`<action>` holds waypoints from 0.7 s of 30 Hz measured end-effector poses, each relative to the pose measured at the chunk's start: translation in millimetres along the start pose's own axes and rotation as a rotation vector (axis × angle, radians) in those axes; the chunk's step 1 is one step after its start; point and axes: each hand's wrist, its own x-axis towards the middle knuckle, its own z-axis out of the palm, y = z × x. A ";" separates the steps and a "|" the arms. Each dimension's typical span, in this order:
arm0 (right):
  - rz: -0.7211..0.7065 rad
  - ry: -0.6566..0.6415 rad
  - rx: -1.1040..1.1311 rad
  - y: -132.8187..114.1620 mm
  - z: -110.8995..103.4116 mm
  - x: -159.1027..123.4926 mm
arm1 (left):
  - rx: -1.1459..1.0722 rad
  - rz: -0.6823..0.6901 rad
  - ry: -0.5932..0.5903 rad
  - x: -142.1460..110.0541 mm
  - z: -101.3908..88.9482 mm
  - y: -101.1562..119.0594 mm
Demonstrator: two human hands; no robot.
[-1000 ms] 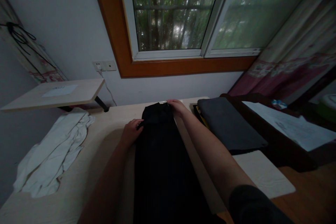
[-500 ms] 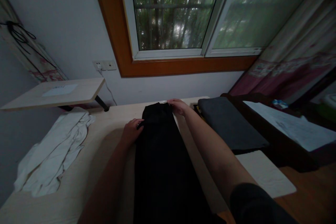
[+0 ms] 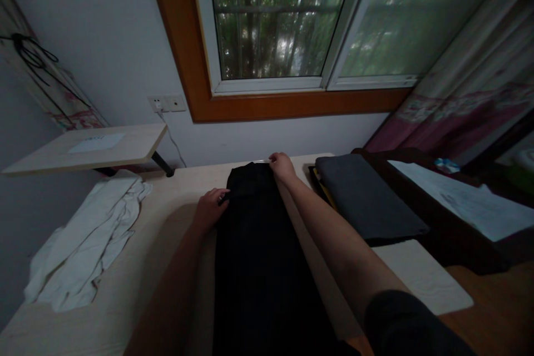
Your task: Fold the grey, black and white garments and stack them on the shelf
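The left grip is pinching the left edge of the long black cloth. The cloth is lying on the surface, stretching from between the two grips back toward the person. The right grip is touching its far right corner; I cannot tell if it is squeezing. White cloth is lying left of the left grip, and gray cloth is lying right of the right grip.
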 end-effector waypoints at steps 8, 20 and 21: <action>-0.036 0.112 -0.039 10.1 -4.3 -18.9 | -0.040 -0.031 0.009 -0.5 2.5 -1.8; -0.288 -0.134 0.013 33.0 -31.6 -118.9 | -0.151 -0.121 0.007 5.0 -1.0 -0.3; -0.342 -0.174 -0.007 33.2 -33.7 -124.7 | -0.170 -0.146 -0.010 8.2 -1.9 0.4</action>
